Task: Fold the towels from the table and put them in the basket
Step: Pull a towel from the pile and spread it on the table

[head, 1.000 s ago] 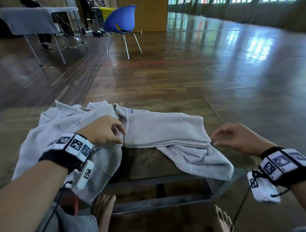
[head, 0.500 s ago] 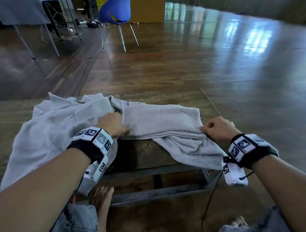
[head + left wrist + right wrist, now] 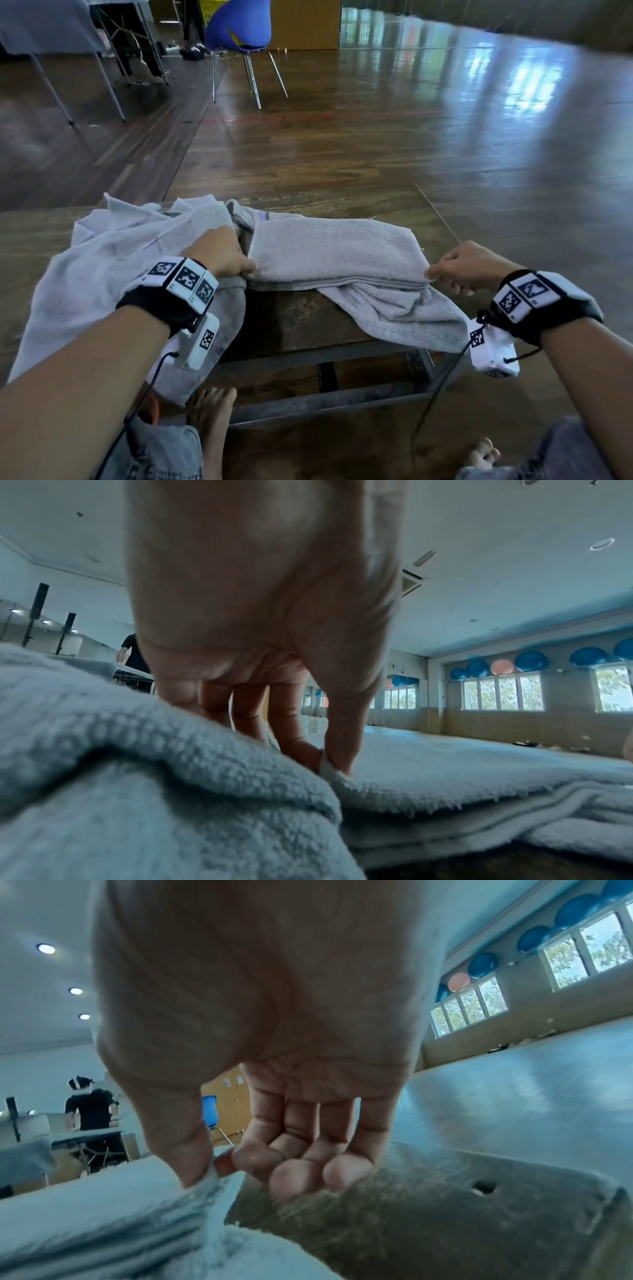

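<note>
A grey towel (image 3: 337, 248) lies part-folded across a low wooden table (image 3: 294, 318), one end hanging over the front edge. My left hand (image 3: 239, 265) pinches the top layer's near left corner between thumb and forefinger; the pinch shows in the left wrist view (image 3: 327, 764). My right hand (image 3: 442, 274) pinches the near right corner of the towel (image 3: 103, 1204), thumb against forefinger (image 3: 212, 1172), other fingers curled. A heap of paler towels (image 3: 113, 270) lies crumpled at the left, under my left wrist. No basket is in view.
Shiny wooden floor stretches beyond the table. A blue chair (image 3: 239, 31) stands far back, beside a covered table (image 3: 48, 31) at the back left. My bare feet (image 3: 212, 411) rest under the table's metal frame. A person in black (image 3: 90, 1110) stands at a distant table.
My right hand came in from the right and took the towel's right corner. My left hand slid down to the left corner. The top layer now lies pulled straight between them.
</note>
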Available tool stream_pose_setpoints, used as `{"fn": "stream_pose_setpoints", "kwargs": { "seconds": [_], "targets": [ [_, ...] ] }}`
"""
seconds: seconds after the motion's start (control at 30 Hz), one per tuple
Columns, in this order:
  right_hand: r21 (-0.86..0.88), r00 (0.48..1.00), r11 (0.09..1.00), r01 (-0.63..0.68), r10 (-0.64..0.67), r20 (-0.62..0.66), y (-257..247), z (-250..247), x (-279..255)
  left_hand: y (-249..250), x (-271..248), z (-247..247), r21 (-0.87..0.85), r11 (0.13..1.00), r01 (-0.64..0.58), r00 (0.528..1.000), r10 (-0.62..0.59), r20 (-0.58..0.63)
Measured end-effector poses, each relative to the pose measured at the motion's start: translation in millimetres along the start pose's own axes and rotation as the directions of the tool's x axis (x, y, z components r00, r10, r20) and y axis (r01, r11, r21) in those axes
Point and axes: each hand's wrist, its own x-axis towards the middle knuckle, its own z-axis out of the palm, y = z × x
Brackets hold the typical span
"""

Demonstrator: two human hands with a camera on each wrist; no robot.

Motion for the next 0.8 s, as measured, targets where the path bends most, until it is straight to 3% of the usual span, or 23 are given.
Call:
{"fn": "stream_pose_setpoints", "kwargs": {
  "seconds": [0.13,0.2,0.23,0.3,0.37,0.4,0.47,0.63,0.8],
  "targets": [
    [-0.034,1.000,0.999,-0.001,0.001,0.000,-2,2,-7,6,1,6,0.066,0.997,0.034,0.999,-0.035,0.022],
    [-0.103,0.996,0.994,0.018,-0.027,-0.087,-6,4,-11,12,0,9,0.085,0.996,0.025,0.999,-0.022,-0.040],
    [-0.159,0.983,0.987,0.037,-0.065,-0.174,-9,6,-14,16,-1,10,0.069,0.997,-0.017,0.996,0.023,-0.089],
    [-0.209,0.929,0.967,0.148,-0.208,-0.307,-20,11,-22,28,-3,14,-0.033,0.977,-0.211,0.972,0.206,-0.112],
    [-0.192,0.867,0.917,0.351,-0.395,-0.302,-34,21,-29,42,-8,19,-0.103,0.903,-0.417,0.908,0.418,-0.004],
    [-0.194,0.839,0.879,0.436,-0.475,-0.265,-40,27,-32,48,-10,24,-0.106,0.880,-0.463,0.882,0.469,0.044],
    [-0.240,0.794,0.815,0.528,-0.573,-0.201,-50,41,-36,56,-12,35,-0.074,0.878,-0.473,0.877,0.477,0.059],
    [-0.453,0.775,0.755,0.473,-0.602,-0.194,-59,68,-35,63,-9,47,0.036,0.894,-0.447,0.893,0.448,-0.032],
    [-0.509,0.780,0.742,0.437,-0.594,-0.196,-61,73,-30,66,-8,49,0.087,0.899,-0.429,0.899,0.434,-0.049]
  ]
}}
